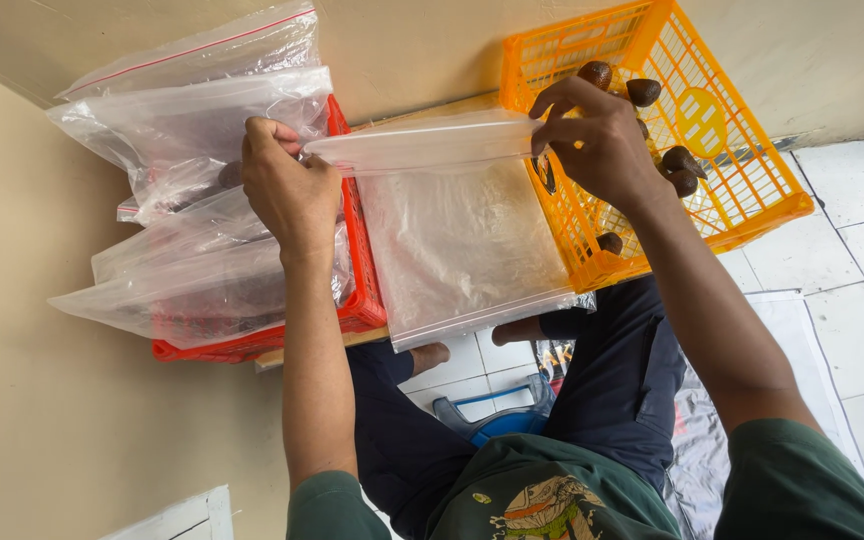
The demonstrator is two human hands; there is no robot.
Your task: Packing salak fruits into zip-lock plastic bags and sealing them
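We hold a clear zip bag (457, 235) stretched between our hands. Our left hand (292, 190) pinches its left top corner with fingers closed, right against the rim of the red crate (364, 300), which is heaped with more clear bags (192, 150). Our right hand (597, 140) grips the right top corner, fingers closed, pressed against the near wall of the orange crate (742, 170), where dark brown fruits (680, 160) lie. The bag hangs in the gap between both crates, its lower edge over our knees. Open tiled floor (852, 260) lies to the right.
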